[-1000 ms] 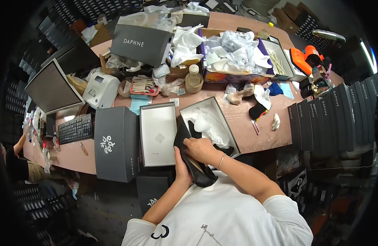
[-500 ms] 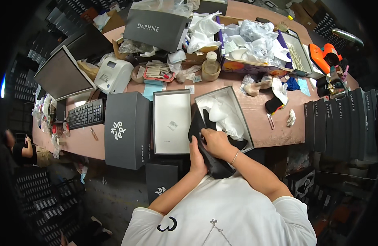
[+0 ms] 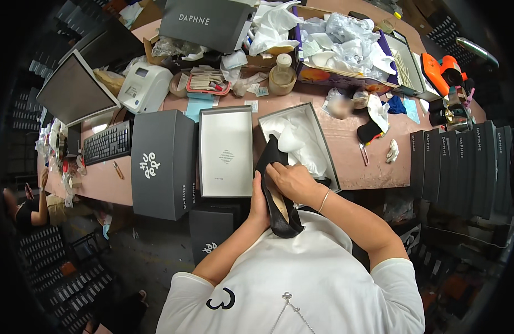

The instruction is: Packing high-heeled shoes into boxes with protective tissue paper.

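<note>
A black pointed shoe [image 3: 285, 221] is held upright-lengthwise in front of my chest, its beige insole showing. My left hand [image 3: 259, 205] wraps round its left side, thumb up. My right hand [image 3: 296, 183] lies over its right edge with fingers curled at the opening; the fingertips are partly hidden. Just beyond is an open grey shoe box [image 3: 324, 133] with white tissue paper [image 3: 304, 142] inside. A bit of black, perhaps another shoe, shows at the box's near end beside my right hand. To its left lies a box lid [image 3: 226, 133], white inside up.
A closed dark shoe box [image 3: 159, 183] stands left of the lid, beside a keyboard [image 3: 108, 141] and monitor [image 3: 79, 92]. Upright dark boxes [image 3: 443, 167] line the right edge. At the back are a purple carton [image 3: 346, 80] of crumpled paper and a pump bottle [image 3: 282, 72].
The shoe has turned so its opening and beige insole now face up. My right fingers have shifted to its opening. The view has moved slightly.
</note>
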